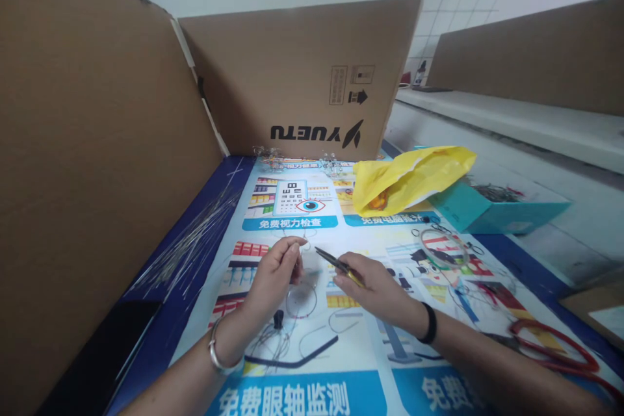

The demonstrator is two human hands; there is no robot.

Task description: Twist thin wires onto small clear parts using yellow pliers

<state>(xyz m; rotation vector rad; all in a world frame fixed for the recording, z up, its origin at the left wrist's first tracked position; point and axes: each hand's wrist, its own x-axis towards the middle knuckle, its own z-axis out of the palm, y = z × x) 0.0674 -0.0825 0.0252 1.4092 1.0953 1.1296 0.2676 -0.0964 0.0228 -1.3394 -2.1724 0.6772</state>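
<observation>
My left hand (283, 263) is closed in a pinch near the middle of the printed sheet (361, 338), with a small loop of thin wire (306, 246) at its fingertips. Just to the right, my right hand (363, 279) grips dark-tipped pliers (336, 263) with yellow handles. The jaws point up and left toward my left fingertips, without touching them. A thin wire ring (301, 301) lies below, between the hands. Beside it are a small black object (278, 319) and a tangle of thin wires (273, 344).
Long thin wires (190, 240) lie at the left, by a black flat object (107, 351). A yellow bag (414, 175) and turquoise box (502, 211) stand back right. Red-handled scissors (550, 344) lie front right. Cardboard panels (292, 71) rise behind and left.
</observation>
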